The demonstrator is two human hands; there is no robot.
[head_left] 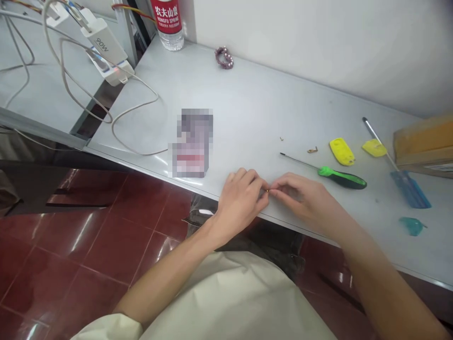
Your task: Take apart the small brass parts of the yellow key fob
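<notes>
At the table's front edge, my left hand (242, 200) and my right hand (307, 200) meet at the fingertips. Both are closed in a pinch around a tiny brass-coloured piece (267, 190), mostly hidden by the fingers and too small to name. Just beyond my right hand lies a green and black screwdriver (341, 178), its dark shaft pointing left. Small brass-coloured metal parts lie past it, one piece (312, 149) near the shaft and a smaller bit (281, 139) farther left. A yellow plastic shell (341, 151) rests behind the screwdriver's handle.
Right of these lie a second yellow piece (374, 148), a blue-handled screwdriver (410, 189), a teal piece (413, 226) and a cardboard box (423, 146). A blurred-out phone-shaped object (193, 144), bracelet (224, 57), water bottle (169, 23) and white charger (104, 40) with cables occupy the left.
</notes>
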